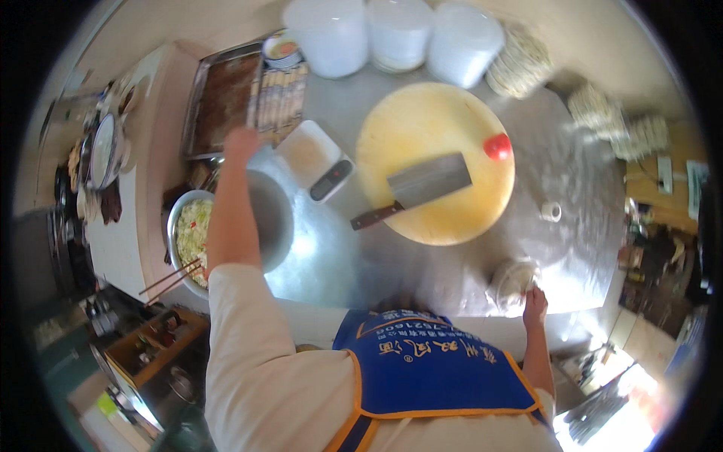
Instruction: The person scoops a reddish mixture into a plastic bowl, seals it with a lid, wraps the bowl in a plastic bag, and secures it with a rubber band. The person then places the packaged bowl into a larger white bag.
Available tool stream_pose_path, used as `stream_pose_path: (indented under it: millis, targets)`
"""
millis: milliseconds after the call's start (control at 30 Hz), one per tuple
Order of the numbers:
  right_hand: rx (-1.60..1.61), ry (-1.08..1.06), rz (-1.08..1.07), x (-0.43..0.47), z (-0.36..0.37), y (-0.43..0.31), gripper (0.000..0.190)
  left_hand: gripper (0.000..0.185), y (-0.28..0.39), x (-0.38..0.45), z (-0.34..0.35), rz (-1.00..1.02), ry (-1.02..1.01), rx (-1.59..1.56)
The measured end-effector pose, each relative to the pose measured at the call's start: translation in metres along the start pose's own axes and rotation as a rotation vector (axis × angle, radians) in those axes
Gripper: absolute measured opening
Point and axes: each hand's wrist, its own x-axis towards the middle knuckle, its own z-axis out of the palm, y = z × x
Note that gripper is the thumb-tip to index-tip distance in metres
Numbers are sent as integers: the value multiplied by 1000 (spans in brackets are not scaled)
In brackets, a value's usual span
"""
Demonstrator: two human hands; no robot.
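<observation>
My left hand is stretched forward beside the lower right corner of a metal tray of brown contents. It is blurred, and I cannot tell whether its fingers hold anything. Beneath that forearm, a metal bowl of chopped pale-green vegetables with red bits stands by a wide grey basin; the arm hides part of both. Wooden chopsticks lean over the bowl's rim. At the table's near right edge, my right hand grips the side of a blurred, see-through container.
A cleaver and a cut tomato lie on a round chopping board. To its left is a digital kitchen scale. White tubs line the wall. A small white roll is on the steel table.
</observation>
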Motion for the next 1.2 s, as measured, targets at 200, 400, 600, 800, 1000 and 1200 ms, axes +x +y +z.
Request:
stream_pose_path:
  millis: [200,400,600,800,1000,1200]
  targets:
    - [61,3,-125,-12,-21,-18,30,40,121,-145,-103,56,5,-654]
    - [215,95,-159,-8,-21,-26,21,52,315,-338,-86,461,-521,-1020]
    - [337,157,-279,-10,-2,-11,15,51,498,-444,3,706,-577,-973]
    - [562,325,-406,-5,8,2,11,49,550,-475,61,703,-471,-980]
    - [719,209,-271,-5,0,3,14,49,561,-487,85,691,-298,-835]
    - [707,72,-166,-5,-8,-4,23,50,578,-498,66,707,-193,-592]
